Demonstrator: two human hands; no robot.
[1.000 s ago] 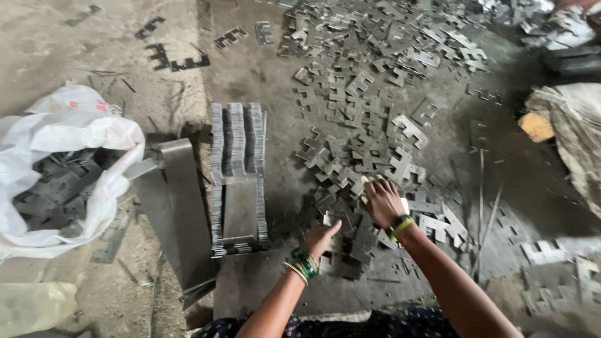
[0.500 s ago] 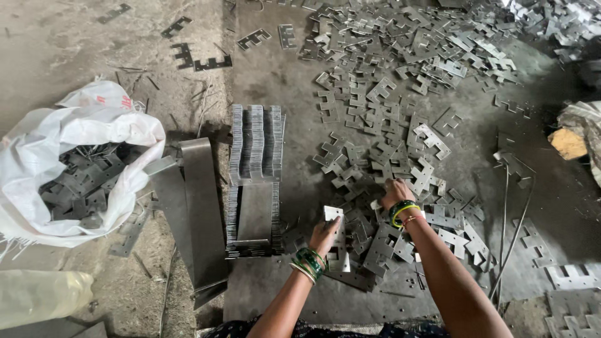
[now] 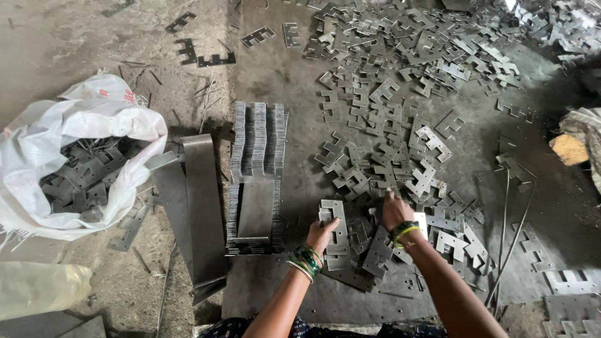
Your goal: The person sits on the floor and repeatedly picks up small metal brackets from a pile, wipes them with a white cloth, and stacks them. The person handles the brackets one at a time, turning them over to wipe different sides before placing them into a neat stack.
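While I look down through the head camera, this is what I see:

Left hand: my left hand (image 3: 321,233) lies on an E-shaped metal plate (image 3: 335,220) that rests on the floor just in front of me — its fingers (image 3: 330,223) are pressed together and curled over the plate's lower edge, gripping it.

Right hand: my right hand (image 3: 395,211) rests just right of that plate on the near edge of the scattered plates; its fingers are drawn together and point down into the pile, but I cannot tell whether they pinch anything.

Wrists: green bangles (image 3: 304,260) on the left, a green and yellow bangle (image 3: 405,230) on the right.

Scattered plates: a broad heap of stamped metal plates (image 3: 400,100) spreads over the dark metal floor sheet (image 3: 275,56), from my hands to the far right.

Stacked plates: a neat stack of plates on edge (image 3: 258,141) stands left of my left hand, near but apart — a second, lower stack (image 3: 253,216) lies just in front of it.

Flat strips: long metal strips (image 3: 200,206) lie beside the stacks on their left.

Sack: a white sack (image 3: 94,119) at far left stands open, with more plates inside.
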